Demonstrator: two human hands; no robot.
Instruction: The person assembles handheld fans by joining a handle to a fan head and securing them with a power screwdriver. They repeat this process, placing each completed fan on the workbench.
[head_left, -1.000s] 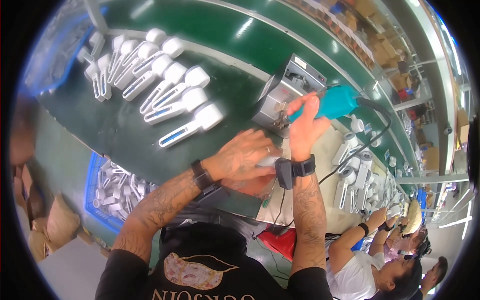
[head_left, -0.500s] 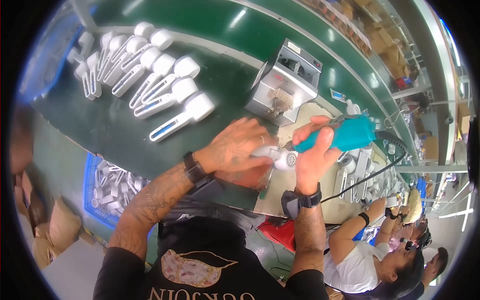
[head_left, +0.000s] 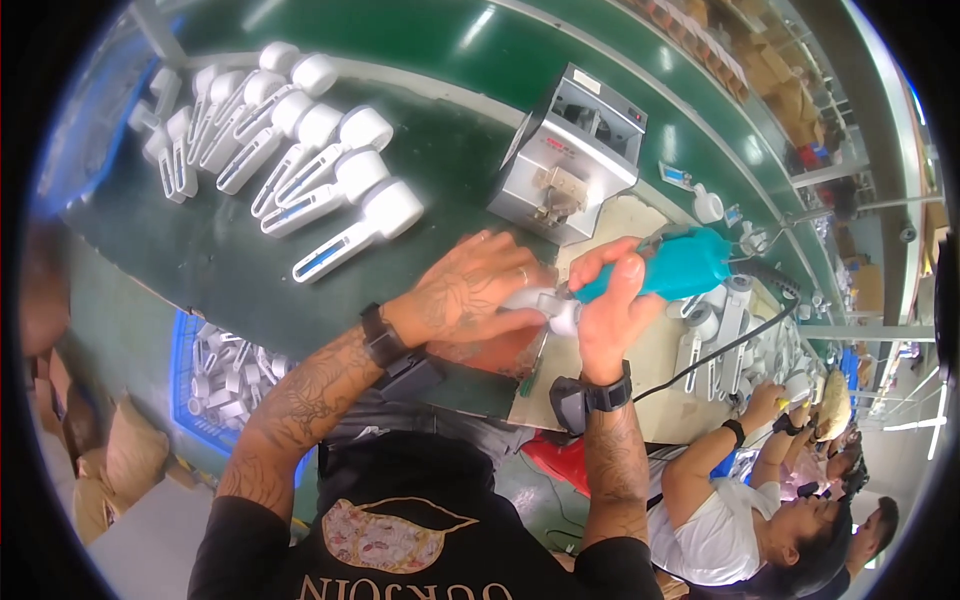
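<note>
My right hand [head_left: 612, 315] is wrapped round a teal electric screwdriver [head_left: 685, 265], its black coiled cord trailing off to the right. The tool's tip points left at a white plastic device [head_left: 563, 318] with a rounded head. My left hand [head_left: 480, 287] grips this device by its handle, fingers closed round it. My right hand partly covers the device's head, so I cannot tell whether the tip touches it. Just beyond my hands stands a grey metal box-shaped machine [head_left: 568, 160] with an open top.
Several similar white devices [head_left: 345, 240] lie in a row on the green bench at the left. A blue crate [head_left: 183, 385] of white parts sits below the bench edge. More white parts [head_left: 735, 310] lie at the right, near a co-worker in a white shirt [head_left: 715, 520].
My right hand and the screwdriver have shifted slightly left, covering more of the device's vented head. My left hand keeps its grip in nearly the same place.
</note>
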